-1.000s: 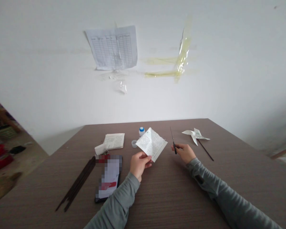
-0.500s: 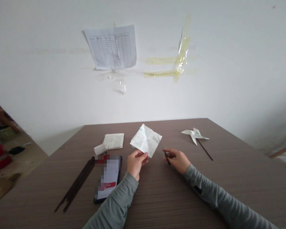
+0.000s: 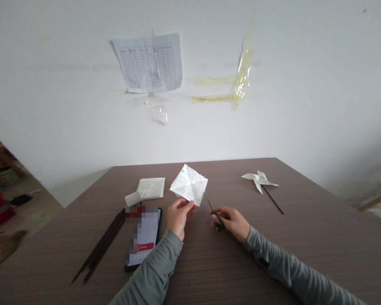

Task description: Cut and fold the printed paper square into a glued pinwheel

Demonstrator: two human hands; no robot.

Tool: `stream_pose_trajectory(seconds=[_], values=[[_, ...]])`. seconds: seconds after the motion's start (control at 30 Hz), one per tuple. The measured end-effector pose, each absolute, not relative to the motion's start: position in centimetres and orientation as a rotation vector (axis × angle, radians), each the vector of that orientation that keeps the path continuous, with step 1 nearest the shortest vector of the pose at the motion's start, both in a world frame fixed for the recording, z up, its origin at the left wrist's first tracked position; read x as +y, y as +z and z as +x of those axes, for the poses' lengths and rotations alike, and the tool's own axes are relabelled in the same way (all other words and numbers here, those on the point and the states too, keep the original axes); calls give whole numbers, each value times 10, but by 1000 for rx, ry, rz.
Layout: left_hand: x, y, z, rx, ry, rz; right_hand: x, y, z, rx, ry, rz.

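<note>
My left hand (image 3: 178, 217) pinches the lower corner of a square of printed paper (image 3: 189, 183), which is held above the table with creases crossing at its middle. My right hand (image 3: 231, 221) is closed round the dark handles of a pair of scissors (image 3: 214, 212). Their thin blades point up and left, with the tips at the paper's right corner. Whether the blades have cut into the paper cannot be made out. Off to the right lies a paper pinwheel (image 3: 258, 181) on a dark stick (image 3: 273, 199).
A stack of paper squares (image 3: 152, 188) lies at the back left beside a small white box (image 3: 133, 199). Nearer are a bundle of dark sticks (image 3: 103, 241) and a phone (image 3: 145, 237) by my left forearm. The brown table (image 3: 197, 271) meets a white wall with a taped sheet (image 3: 149, 63).
The paper has shifted slightly left in my left hand. My right hand has moved a little left and down, and the scissors have turned so their tips meet the paper's right corner.
</note>
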State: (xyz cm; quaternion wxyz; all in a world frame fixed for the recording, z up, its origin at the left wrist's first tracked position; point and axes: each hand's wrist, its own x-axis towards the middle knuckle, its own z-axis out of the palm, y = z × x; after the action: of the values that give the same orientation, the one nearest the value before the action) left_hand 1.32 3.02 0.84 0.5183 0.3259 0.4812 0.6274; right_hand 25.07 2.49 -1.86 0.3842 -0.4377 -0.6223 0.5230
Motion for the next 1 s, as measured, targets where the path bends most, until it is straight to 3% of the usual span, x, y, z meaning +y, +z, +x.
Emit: stream_pose_trajectory(seconds=[1.0], values=[[30,15,17,1148,1540,746,9,-15,239,-1608,1493,-1078]])
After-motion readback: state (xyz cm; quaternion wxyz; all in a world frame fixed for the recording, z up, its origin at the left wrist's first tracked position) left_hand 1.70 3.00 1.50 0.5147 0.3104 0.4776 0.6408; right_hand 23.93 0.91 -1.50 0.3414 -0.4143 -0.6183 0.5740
